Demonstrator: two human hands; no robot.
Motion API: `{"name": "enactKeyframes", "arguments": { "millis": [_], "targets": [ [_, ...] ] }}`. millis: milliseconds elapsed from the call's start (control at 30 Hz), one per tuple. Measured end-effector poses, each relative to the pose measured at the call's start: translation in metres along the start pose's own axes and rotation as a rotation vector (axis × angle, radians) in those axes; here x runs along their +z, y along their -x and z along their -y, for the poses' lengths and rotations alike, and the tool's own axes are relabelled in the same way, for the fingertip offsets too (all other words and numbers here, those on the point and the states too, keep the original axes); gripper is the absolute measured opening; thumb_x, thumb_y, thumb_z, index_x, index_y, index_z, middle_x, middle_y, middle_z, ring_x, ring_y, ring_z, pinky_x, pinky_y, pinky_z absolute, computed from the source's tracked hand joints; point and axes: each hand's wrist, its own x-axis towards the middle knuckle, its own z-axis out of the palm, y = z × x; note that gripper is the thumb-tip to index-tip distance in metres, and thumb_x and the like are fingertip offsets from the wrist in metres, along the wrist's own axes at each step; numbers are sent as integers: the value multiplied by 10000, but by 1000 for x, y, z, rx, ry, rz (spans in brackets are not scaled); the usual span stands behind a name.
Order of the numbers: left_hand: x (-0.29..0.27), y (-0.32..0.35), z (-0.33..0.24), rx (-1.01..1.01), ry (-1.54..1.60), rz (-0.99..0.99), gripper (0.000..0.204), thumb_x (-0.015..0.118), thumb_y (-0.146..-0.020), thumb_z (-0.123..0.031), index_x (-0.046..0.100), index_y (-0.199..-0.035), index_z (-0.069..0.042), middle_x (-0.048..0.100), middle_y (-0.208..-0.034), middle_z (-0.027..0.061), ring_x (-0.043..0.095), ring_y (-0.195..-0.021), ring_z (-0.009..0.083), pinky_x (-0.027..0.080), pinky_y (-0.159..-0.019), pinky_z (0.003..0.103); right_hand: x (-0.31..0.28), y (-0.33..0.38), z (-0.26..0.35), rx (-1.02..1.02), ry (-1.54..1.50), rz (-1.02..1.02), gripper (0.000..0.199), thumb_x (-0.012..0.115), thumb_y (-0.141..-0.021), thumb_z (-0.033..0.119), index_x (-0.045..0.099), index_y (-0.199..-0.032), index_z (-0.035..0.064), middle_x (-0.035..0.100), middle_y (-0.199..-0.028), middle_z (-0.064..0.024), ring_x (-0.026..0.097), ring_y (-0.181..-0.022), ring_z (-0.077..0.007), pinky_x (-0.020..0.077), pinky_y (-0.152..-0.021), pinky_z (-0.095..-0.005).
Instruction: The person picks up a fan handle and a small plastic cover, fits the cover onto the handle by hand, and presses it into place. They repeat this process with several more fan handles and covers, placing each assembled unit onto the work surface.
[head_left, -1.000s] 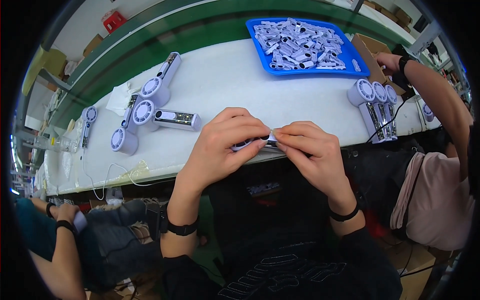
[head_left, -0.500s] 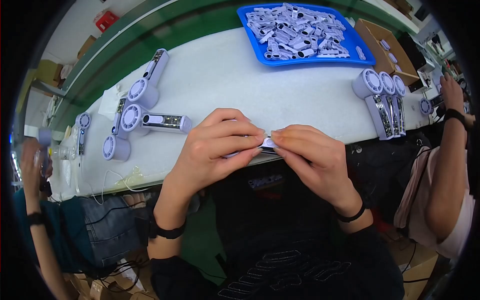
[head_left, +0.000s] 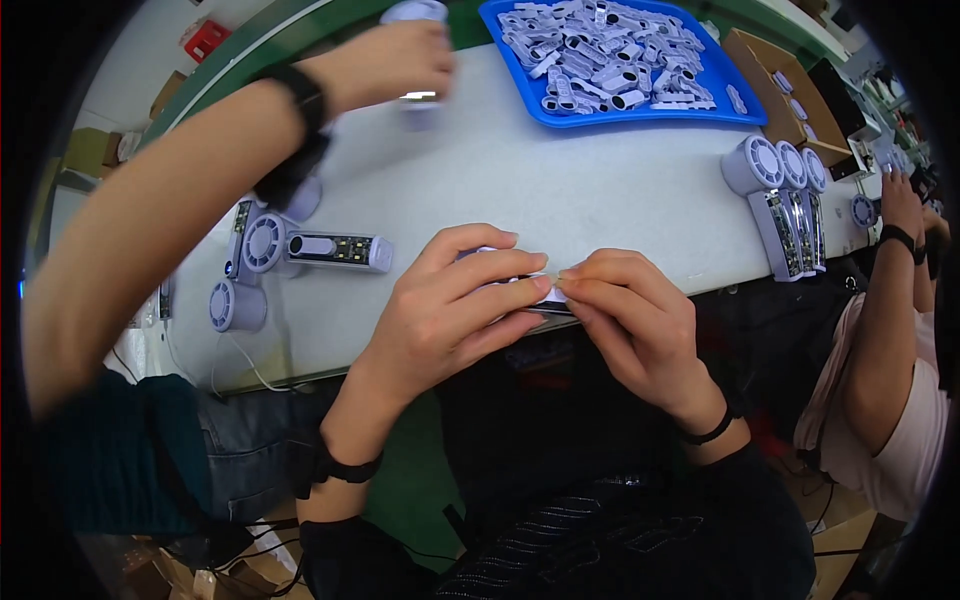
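Observation:
My left hand [head_left: 440,310] is closed around a small lavender handheld fan [head_left: 553,296] at the front edge of the table. Its fingers cover most of it; a pale end and a dark lower edge show between my hands. My right hand [head_left: 640,320] pinches at that end with thumb and forefinger, its fingertips close to those of the left. Whether a small separate part lies in the right pinch is hidden. To the left of my hands lies another lavender fan [head_left: 340,250], its handle uncovered and showing a circuit board.
A co-worker's arm [head_left: 170,200] reaches across the left side, its hand gripping a blurred fan [head_left: 415,12]. A blue tray [head_left: 560,119] of lavender covers stands at the back, beside a cardboard box [head_left: 760,80]. Several fans [head_left: 755,165] stand at right; a white cable [head_left: 250,365] lies at left.
The left co-worker's arm has swung in over the table, and the fan at the back left is now lifted. My right fingers have shifted slightly on the held fan's end.

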Motion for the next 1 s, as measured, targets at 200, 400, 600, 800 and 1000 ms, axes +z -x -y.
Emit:
{"name": "enactKeyframes", "arguments": {
  "millis": [200,400,600,800,1000],
  "targets": [
    [1,5,-1,35,-77,-31,438,962,-714,-128,783,-1101,-28,785,-1176,113,722,-1138,365,607,-954,470,3,6,2,-25,39,-10,296,775,-867,-89,736,-1154,-31,704,-1076,-146,703,-973,-326,577,-827,-400],
    [6,9,-12,80,-201,-14,443,955,-728,-156,772,-1103,-10,768,-1234,132,720,-1169,365,588,-1003,527,6,13,7,-52,104,-24,288,752,-878,-111,733,-1158,-46,699,-1109,-153,702,-1014,-325,579,-867,-390],
    [8,13,-35,50,-431,41,402,916,-781,-212,774,-1097,-9,758,-1271,135,703,-1224,371,514,-1097,598,9,17,14,-85,135,-66,360,777,-828,-103,729,-1181,-49,704,-1171,-178,706,-1038,-353,578,-862,-401],
    [11,9,-27,77,-525,29,432,898,-800,-228,767,-1157,-23,753,-1274,127,689,-1256,347,502,-1090,572,0,9,29,-82,243,-3,382,805,-828,-64,728,-1203,-50,714,-1216,-203,720,-1048,-375,599,-884,-416],
    [6,9,-22,39,-386,43,427,856,-833,-243,743,-1192,-42,727,-1298,73,653,-1295,303,499,-1059,540,-5,15,27,33,265,30,421,825,-853,-4,713,-1256,-48,723,-1258,-207,723,-1112,-381,601,-956,-441]
  ]
}}
